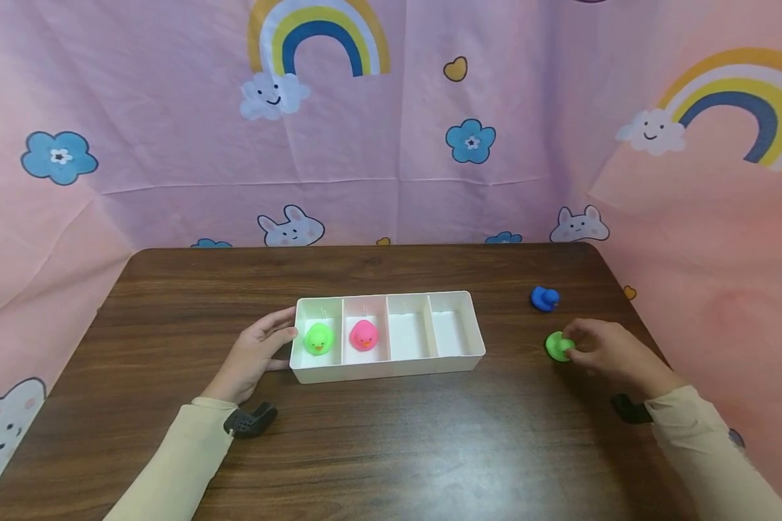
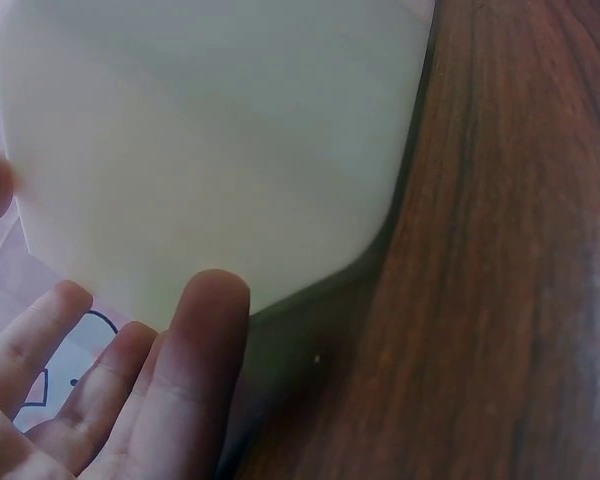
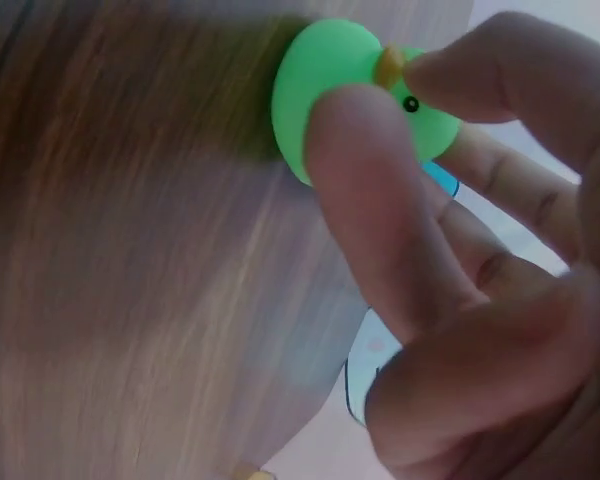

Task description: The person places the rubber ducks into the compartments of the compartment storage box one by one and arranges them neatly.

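Note:
At the right of the table, my right hand (image 1: 611, 353) pinches a small green toy duck (image 1: 557, 346) by its head. In the right wrist view, fingertips lie around the head of this green duck (image 3: 332, 90), next to its orange beak and black eye. My left hand (image 1: 253, 353) rests against the left end of a white divided box (image 1: 391, 367). Its fairly straight fingers (image 2: 205, 345) touch the end wall in the left wrist view. Another green duck (image 1: 318, 339) sits in the leftmost compartment, and a pink duck (image 1: 363, 335) in the one beside it.
A blue duck (image 1: 544, 299) stands on the dark wooden table (image 1: 391, 449), just behind the pinched green one. The two right compartments (image 1: 448, 333) of the box hold nothing. A pink patterned cloth (image 1: 365, 152) hangs behind and beside the table.

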`<state>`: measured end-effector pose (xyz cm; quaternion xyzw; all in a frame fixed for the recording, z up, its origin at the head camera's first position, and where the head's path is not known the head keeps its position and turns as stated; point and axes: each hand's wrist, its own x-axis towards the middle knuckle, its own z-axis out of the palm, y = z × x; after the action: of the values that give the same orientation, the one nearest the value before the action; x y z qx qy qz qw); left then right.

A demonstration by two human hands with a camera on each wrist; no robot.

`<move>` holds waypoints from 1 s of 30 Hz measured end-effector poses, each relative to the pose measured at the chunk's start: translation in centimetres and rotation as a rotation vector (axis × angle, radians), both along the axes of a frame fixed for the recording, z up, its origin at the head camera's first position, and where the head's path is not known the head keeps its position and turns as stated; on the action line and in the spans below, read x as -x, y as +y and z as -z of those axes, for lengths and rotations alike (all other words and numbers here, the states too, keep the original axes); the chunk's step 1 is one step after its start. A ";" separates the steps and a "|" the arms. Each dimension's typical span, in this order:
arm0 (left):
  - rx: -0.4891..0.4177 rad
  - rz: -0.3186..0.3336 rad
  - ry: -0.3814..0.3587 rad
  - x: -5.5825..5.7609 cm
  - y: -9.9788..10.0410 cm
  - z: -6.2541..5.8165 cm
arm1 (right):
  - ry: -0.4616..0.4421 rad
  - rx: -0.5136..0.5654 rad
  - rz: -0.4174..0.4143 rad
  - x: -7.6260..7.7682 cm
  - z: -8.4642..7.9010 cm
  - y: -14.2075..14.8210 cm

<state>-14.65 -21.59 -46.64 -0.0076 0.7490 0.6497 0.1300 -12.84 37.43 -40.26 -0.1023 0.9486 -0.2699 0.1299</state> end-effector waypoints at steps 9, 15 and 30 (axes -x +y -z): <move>-0.006 0.000 0.004 -0.2 0.1 -0.2 | 0.159 -0.046 -0.001 0.7 -1.1 -2.4; -0.001 -0.003 -0.003 -0.1 0.2 -0.2 | 0.284 -0.047 -0.054 1.7 -2.3 -4.6; 0.011 -0.007 0.001 0.0 0.1 -0.1 | 0.364 0.168 -0.198 3.4 -5.4 -16.9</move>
<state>-14.70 -21.49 -46.54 -0.0105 0.7527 0.6459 0.1272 -16.26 20.52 -34.90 -0.2527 0.9158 -0.3111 -0.0267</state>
